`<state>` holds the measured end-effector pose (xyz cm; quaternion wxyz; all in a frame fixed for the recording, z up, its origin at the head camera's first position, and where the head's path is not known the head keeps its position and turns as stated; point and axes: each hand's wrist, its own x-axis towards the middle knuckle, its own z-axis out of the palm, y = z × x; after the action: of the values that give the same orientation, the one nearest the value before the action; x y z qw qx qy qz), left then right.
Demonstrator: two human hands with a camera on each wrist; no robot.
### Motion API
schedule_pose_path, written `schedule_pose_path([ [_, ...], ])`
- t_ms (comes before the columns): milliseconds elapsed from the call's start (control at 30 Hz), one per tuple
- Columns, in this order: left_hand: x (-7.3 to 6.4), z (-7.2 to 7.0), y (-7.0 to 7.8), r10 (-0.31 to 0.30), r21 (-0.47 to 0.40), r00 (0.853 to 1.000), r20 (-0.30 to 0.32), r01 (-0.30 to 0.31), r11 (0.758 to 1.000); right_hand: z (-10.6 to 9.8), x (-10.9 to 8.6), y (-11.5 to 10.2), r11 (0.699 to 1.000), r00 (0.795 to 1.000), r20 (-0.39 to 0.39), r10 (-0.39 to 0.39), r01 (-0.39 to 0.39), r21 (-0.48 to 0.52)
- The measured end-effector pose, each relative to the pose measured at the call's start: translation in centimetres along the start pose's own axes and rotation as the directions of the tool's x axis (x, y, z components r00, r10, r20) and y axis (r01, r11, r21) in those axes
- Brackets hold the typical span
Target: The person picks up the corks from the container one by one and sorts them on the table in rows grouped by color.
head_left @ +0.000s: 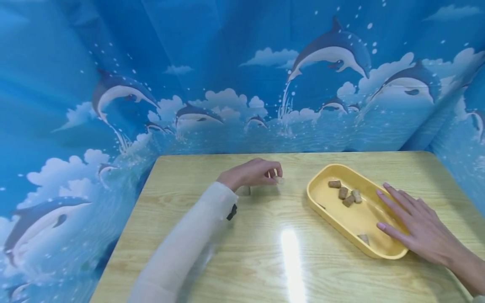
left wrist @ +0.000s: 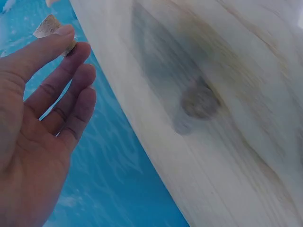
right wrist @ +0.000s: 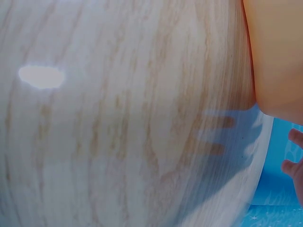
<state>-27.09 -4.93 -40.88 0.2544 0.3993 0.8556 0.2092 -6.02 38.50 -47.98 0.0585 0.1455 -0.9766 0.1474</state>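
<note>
My left hand (head_left: 254, 172) reaches over the middle of the table, pinching a small pale cork (head_left: 279, 180) between thumb and index finger. In the left wrist view that cork (left wrist: 48, 26) is tilted, and the other fingers are loosely bent. A second cork (head_left: 246, 190) stands on the table beneath the left wrist; the left wrist view shows it blurred. My right hand (head_left: 420, 223) lies spread over the right side of a yellow tray (head_left: 316, 206), its fingertips past the rim. Several brown corks (head_left: 342, 193) and a lone cork (head_left: 363, 238) near the front lie inside the tray.
The wooden table (head_left: 212, 269) has a bright glare streak near its front. Behind it and to both sides hangs a blue dolphin-print curtain (head_left: 227, 54). A dark strap piece (head_left: 232, 212) sits at the left cuff.
</note>
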Motion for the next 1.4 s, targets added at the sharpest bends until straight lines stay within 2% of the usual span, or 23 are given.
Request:
schedule_pose_path([
  [167,-0.9,0.2,-1.1,-0.045,0.037,0.999,0.001,0.045,0.998,-0.1,0.0,-0.1,1.000,1.000,-0.001,-0.002,0.002,0.006],
  [300,-1.2,0.4,-1.8,-0.079,0.102,0.997,0.022,0.076,0.992,0.0,0.1,-0.1,1.000,1.000,-0.009,-0.007,0.007,0.010],
  [400,-1.3,0.6,-2.2,-0.082,0.160,0.996,0.035,0.076,0.984,0.0,0.2,-0.1,1.000,1.000,-0.017,-0.018,0.018,0.006],
  [533,-1.4,0.9,-2.6,-0.065,0.196,0.997,0.051,0.054,0.979,0.1,0.1,-0.1,1.000,1.000,-0.018,-0.023,0.023,0.000],
  [700,-1.3,1.2,-2.8,-0.053,0.217,0.997,0.060,0.039,0.975,0.1,0.1,-0.2,1.000,1.000,-0.008,-0.010,0.010,-0.005],
  [1000,-1.5,1.8,-2.9,-0.042,0.282,0.999,0.033,0.031,0.959,0.0,0.0,-0.2,1.000,1.000,-0.020,-0.020,0.020,0.001],
  [1233,-1.6,1.9,-2.7,-0.094,0.270,0.994,0.048,0.078,0.960,0.0,0.0,-0.2,1.000,1.000,-0.022,-0.023,0.023,0.005],
  [1400,-1.5,2.1,-2.9,-0.119,0.288,0.993,0.027,0.106,0.952,0.0,-0.1,-0.2,1.000,0.999,-0.024,-0.024,0.024,0.001],
])
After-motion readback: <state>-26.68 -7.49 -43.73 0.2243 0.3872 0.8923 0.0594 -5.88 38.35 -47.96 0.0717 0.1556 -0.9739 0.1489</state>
